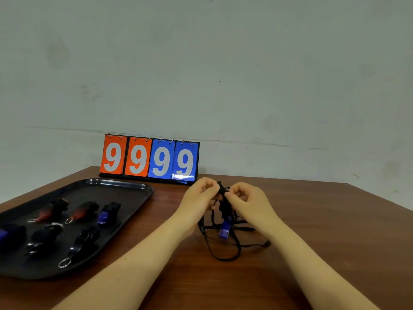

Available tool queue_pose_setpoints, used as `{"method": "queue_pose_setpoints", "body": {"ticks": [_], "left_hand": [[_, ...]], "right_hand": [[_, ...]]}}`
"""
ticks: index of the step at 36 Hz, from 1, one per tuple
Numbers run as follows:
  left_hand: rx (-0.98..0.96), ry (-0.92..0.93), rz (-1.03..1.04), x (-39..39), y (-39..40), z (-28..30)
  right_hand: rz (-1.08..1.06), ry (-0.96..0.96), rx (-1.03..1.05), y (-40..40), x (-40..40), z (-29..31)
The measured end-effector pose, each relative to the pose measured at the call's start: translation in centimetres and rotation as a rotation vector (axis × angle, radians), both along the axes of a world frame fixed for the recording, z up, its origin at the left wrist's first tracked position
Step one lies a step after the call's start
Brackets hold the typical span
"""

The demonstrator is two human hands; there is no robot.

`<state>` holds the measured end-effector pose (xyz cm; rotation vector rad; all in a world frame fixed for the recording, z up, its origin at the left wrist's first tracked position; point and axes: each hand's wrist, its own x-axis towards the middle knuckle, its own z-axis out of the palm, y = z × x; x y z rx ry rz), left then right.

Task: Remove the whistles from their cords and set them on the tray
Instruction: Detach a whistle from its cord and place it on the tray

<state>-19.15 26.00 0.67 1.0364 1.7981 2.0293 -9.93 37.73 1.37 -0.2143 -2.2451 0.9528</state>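
A blue whistle [224,229] hangs from a tangle of black cord [225,251] above the brown table, right of centre. My left hand [199,198] and my right hand [245,198] face each other and both pinch the top of the cord bundle between curled fingers. The cord's loose loops trail down onto the table below my hands. At the left lies a black tray [134,191] holding several whistles, some red and black [53,209], some blue and black [107,213], some with metal key rings.
A flip scoreboard [149,159] showing 9 9 in orange and 9 9 in blue stands at the table's back edge, just behind my hands. A pale wall rises behind the table. The table's far right corner lies at the right.
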Motion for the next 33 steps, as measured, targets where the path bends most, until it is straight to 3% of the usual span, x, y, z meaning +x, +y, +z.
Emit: {"method": "queue_pose_setpoints", "body": {"ticks": [6, 9, 14, 18, 23, 26, 30, 33], "left_hand": [[0.022, -0.14, -0.053, -0.4, -0.1, 0.1], [-0.006, -0.073, -0.058, -0.6, -0.2, -0.3], [0.001, -0.063, -0.082, -0.5, -0.4, 0.0], [-0.017, -0.076, -0.14, -0.4, -0.5, 0.3], [0.074, -0.314, -0.3, -0.4, -0.5, 0.7], [0.086, -0.354, -0.36, -0.4, -0.7, 0.6], [0.118, -0.412, -0.318, -0.3, -0.6, 0.2], [0.133, -0.403, -0.254, -0.4, -0.5, 0.2]], "right_hand": [[0.066, 0.02, -0.091, -0.3, 0.0, -0.2], [0.086, 0.028, -0.156, -0.5, -0.1, -0.2], [0.197, 0.028, -0.44, -0.5, 0.1, 0.0], [0.198, -0.037, -0.488, -0.6, -0.1, 0.1], [0.385, -0.017, -0.782, -0.9, 0.5, 0.5], [0.44, -0.015, -0.873, -1.0, 0.6, 0.3], [0.524, -0.031, -0.925, -1.0, 0.4, 0.3], [0.354, -0.006, -0.753, -0.8, -0.1, 0.2]]}}
